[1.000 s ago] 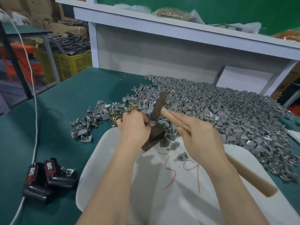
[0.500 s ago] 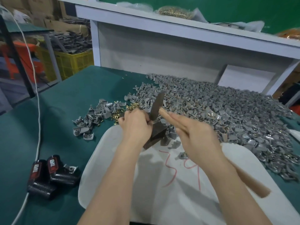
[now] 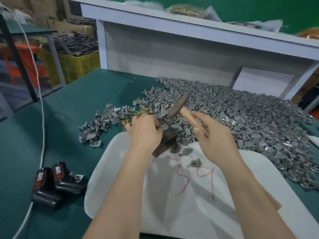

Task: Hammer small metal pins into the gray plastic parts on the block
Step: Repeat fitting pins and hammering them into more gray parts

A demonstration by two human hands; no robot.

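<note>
A dark metal block [image 3: 166, 143] stands at the far edge of a white sheet [image 3: 189, 195]. My left hand [image 3: 145, 130] curls over the block's top and pinches a small gray plastic part there; the part is mostly hidden by my fingers. My right hand [image 3: 212, 135] grips the wooden handle of a hammer [image 3: 180, 105], whose dark metal head hangs just above the block. A large heap of gray plastic parts [image 3: 241, 114] spreads behind and to the right. Small brass pins [image 3: 141, 112] lie scattered left of the block.
A smaller group of gray parts [image 3: 100, 125] lies on the green table to the left. Two black devices with red labels [image 3: 57, 183] and a white cable [image 3: 41, 118] sit near the left front. A single gray part [image 3: 196, 163] rests on the sheet. A white shelf [image 3: 189, 26] rises behind.
The hammer head stays just over the block with only slight movement. My left hand keeps its hold at the block's top. The view has shifted a little.
</note>
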